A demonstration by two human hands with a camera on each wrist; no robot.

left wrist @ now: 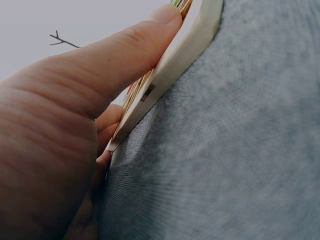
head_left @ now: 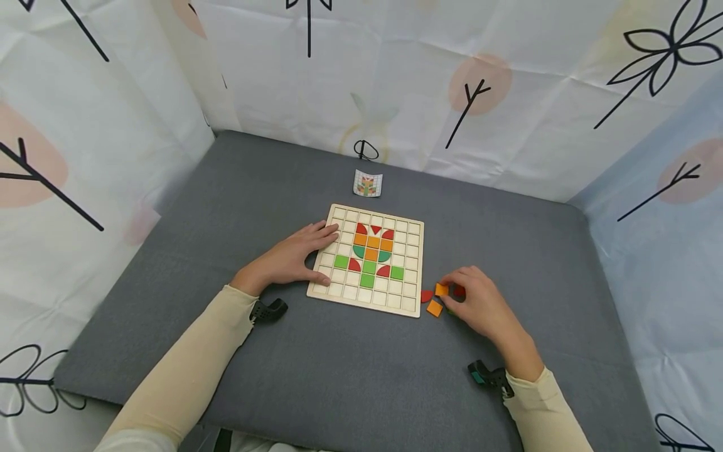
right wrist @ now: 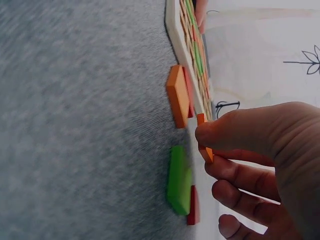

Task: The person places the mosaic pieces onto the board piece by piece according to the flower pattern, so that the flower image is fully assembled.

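Observation:
My left hand [head_left: 296, 253] rests at the left side of a wooden grid board [head_left: 409, 290], the thumb [left wrist: 135, 47] on its top face and the other fingers spread along the edge. Colored tiles form a flower-like pattern on the grid: red on top, orange in the middle, green lower down. Just right of the board, my right hand [head_left: 474, 298] pinches an orange square tile [right wrist: 206, 154] between thumb and fingers. Below it lie another orange tile [head_left: 434, 308], a red piece [head_left: 426, 295] by the board's edge, a green tile [right wrist: 179, 182] and a second red piece [right wrist: 194, 205].
A small pattern card [head_left: 368, 183] with a similar flower design lies behind the board. Everything stands on a grey cloth-covered table [head_left: 361, 376]. White printed curtains [head_left: 407, 81] hang behind and at both sides. Each wrist wears a black camera strap [head_left: 270, 310].

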